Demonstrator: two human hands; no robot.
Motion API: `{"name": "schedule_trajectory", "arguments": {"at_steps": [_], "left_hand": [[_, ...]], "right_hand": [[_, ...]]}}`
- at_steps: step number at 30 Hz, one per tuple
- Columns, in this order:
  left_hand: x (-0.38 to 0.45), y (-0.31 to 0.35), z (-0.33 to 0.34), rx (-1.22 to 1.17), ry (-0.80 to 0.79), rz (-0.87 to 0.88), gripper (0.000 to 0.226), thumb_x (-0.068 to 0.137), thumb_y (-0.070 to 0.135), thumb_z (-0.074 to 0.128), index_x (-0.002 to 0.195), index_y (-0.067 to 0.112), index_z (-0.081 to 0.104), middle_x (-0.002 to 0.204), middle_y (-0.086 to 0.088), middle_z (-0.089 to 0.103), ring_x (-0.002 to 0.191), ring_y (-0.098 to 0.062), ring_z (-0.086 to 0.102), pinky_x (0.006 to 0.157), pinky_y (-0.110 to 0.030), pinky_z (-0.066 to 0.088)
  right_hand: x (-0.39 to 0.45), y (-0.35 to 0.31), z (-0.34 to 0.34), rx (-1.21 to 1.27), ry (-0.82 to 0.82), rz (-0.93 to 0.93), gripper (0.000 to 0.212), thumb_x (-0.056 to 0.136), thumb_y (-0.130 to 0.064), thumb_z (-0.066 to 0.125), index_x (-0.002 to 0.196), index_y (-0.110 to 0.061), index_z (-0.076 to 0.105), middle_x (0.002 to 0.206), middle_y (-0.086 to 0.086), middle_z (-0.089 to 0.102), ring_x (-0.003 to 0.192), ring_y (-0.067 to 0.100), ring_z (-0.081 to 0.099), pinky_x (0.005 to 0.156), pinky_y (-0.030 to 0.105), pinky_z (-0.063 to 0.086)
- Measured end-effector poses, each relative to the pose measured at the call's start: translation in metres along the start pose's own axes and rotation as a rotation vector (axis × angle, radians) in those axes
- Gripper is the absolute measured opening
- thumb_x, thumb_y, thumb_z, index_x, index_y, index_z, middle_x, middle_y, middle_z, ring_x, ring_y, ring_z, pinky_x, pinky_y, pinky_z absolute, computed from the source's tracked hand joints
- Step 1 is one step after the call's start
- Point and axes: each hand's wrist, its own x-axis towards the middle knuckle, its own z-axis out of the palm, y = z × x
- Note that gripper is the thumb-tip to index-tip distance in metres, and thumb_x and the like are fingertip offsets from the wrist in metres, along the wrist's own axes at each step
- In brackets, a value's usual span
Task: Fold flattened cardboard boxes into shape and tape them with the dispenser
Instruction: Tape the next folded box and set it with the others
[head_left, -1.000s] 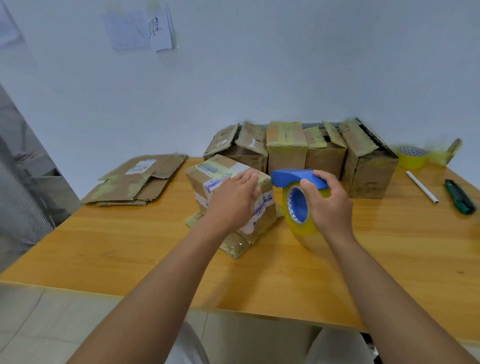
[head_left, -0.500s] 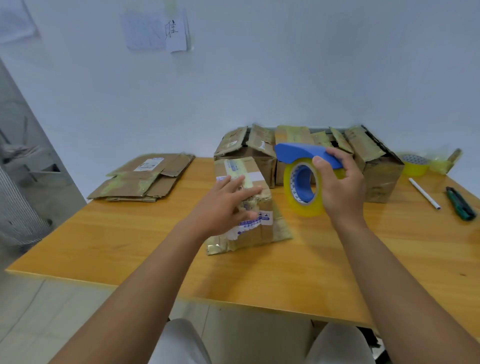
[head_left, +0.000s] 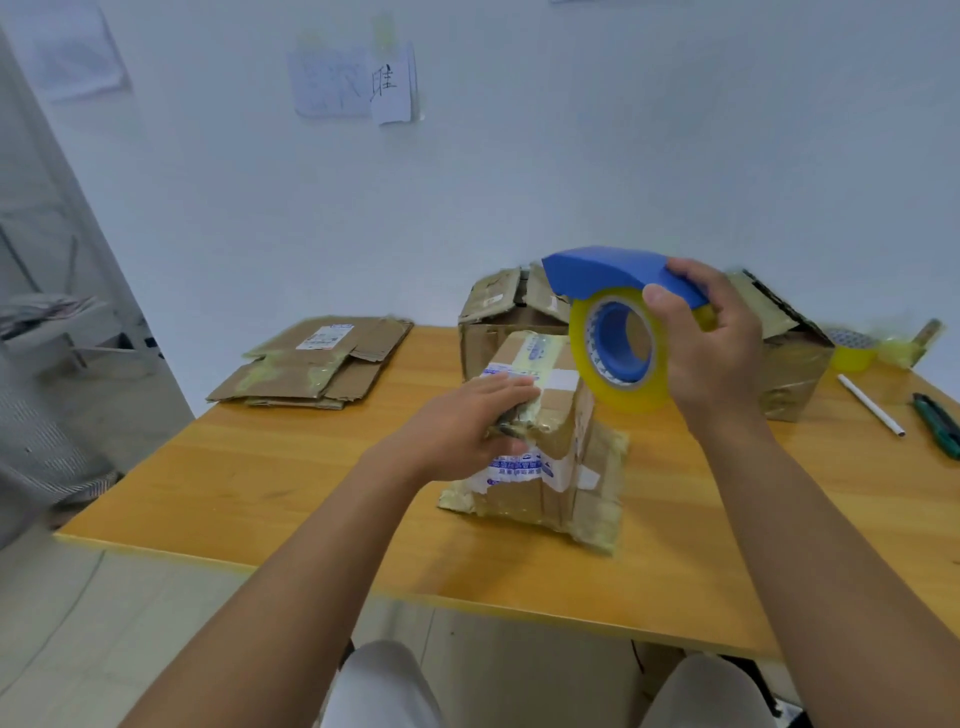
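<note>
A small worn cardboard box (head_left: 558, 447), patched with old tape and labels, stands in the middle of the wooden table (head_left: 270, 483) with its bottom flaps splayed out. My left hand (head_left: 467, 426) holds its near left top edge, fingers over the top and thumb on the front face. My right hand (head_left: 711, 348) grips the blue tape dispenser (head_left: 613, 322) with its yellowish roll, held in the air just above and right of the box. A stack of flattened cardboard boxes (head_left: 317, 369) lies at the table's far left.
Several folded boxes (head_left: 789, 364) stand in a row against the wall behind the dispenser. At the far right lie a white pen (head_left: 870, 405), a green utility knife (head_left: 937, 423) and a yellow tape roll (head_left: 852, 348). The table's near edge is by my knees.
The box has been turned square to me and my left hand has shifted to its near top edge. My right hand has lifted the dispenser from the table to above the box.
</note>
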Motion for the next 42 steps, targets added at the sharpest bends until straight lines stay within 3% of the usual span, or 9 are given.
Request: {"name": "schedule_trajectory", "arguments": {"at_steps": [9,16,21,24,27,30,33,38,42], "left_hand": [[0.006,0.000,0.021,-0.062,0.073,-0.003,0.077,0.083,0.048,0.074,0.148,0.033,0.035,0.148,0.012,0.040,0.131,-0.014,0.043,0.097,-0.032,0.045],[0.008,-0.001,0.035,-0.037,0.227,0.065,0.066,0.081,0.047,0.075,0.137,0.024,0.049,0.140,0.014,0.047,0.123,-0.009,0.044,0.085,-0.019,0.038],[0.010,-0.006,0.051,0.005,0.341,0.097,0.068,0.075,0.047,0.080,0.130,0.012,0.058,0.136,0.000,0.054,0.123,-0.021,0.049,0.093,-0.032,0.045],[0.008,-0.006,0.049,-0.025,0.325,0.081,0.071,0.076,0.049,0.079,0.134,0.017,0.053,0.138,0.002,0.047,0.123,-0.018,0.044,0.089,-0.026,0.042],[0.007,-0.007,0.044,-0.070,0.253,0.021,0.084,0.080,0.054,0.074,0.148,0.025,0.036,0.149,0.011,0.036,0.134,-0.011,0.035,0.096,-0.025,0.041],[0.004,-0.003,0.037,-0.131,0.214,-0.046,0.086,0.079,0.055,0.075,0.148,0.028,0.031,0.146,0.014,0.038,0.129,-0.009,0.040,0.092,-0.023,0.040],[0.001,-0.003,0.025,-0.341,0.124,-0.116,0.075,0.082,0.054,0.072,0.144,0.031,0.036,0.135,0.016,0.047,0.118,-0.008,0.050,0.093,-0.028,0.047],[0.005,-0.008,-0.010,-0.941,0.112,-0.244,0.034,0.103,0.023,0.038,0.130,0.023,0.059,0.124,0.012,0.066,0.116,-0.002,0.059,0.106,-0.030,0.044],[0.023,-0.002,-0.031,-1.196,0.291,-0.407,0.042,0.105,0.044,0.039,0.106,0.015,0.070,0.092,0.004,0.075,0.097,-0.015,0.071,0.088,-0.029,0.054]], "right_hand": [[-0.003,-0.005,0.024,0.094,-0.162,0.048,0.019,0.093,-0.021,0.066,0.111,-0.026,0.068,0.112,-0.011,0.064,0.100,-0.005,0.061,0.085,0.017,0.049],[-0.011,0.002,0.016,-0.033,-0.290,0.063,0.025,0.098,-0.018,0.062,0.116,-0.035,0.066,0.122,-0.017,0.062,0.110,-0.001,0.060,0.091,0.019,0.050],[-0.007,-0.002,0.007,-0.072,-0.357,0.149,0.027,0.102,-0.030,0.053,0.123,-0.047,0.058,0.125,-0.033,0.051,0.104,-0.028,0.048,0.083,-0.002,0.039],[-0.015,0.002,0.009,-0.081,-0.307,0.145,0.028,0.105,-0.030,0.046,0.125,-0.047,0.054,0.124,-0.036,0.048,0.101,-0.030,0.046,0.079,-0.005,0.036],[-0.016,0.005,0.011,-0.060,-0.256,0.109,0.026,0.104,-0.025,0.048,0.119,-0.045,0.057,0.123,-0.031,0.052,0.105,-0.023,0.049,0.086,0.003,0.038],[-0.007,0.008,0.004,-0.026,-0.274,0.112,0.027,0.092,-0.038,0.052,0.117,-0.041,0.063,0.118,-0.030,0.059,0.115,0.000,0.056,0.094,0.033,0.049],[-0.002,0.012,-0.004,0.005,-0.318,0.112,0.033,0.086,-0.043,0.052,0.115,-0.039,0.066,0.116,-0.029,0.062,0.110,0.020,0.062,0.083,0.044,0.057],[0.006,0.022,-0.006,0.046,-0.354,0.126,0.034,0.087,-0.038,0.052,0.118,-0.031,0.065,0.111,-0.027,0.064,0.096,0.015,0.064,0.077,0.042,0.058],[0.011,0.028,-0.006,0.058,-0.366,0.139,0.041,0.080,-0.050,0.052,0.114,-0.036,0.068,0.114,-0.026,0.064,0.099,0.014,0.064,0.079,0.043,0.057]]}}
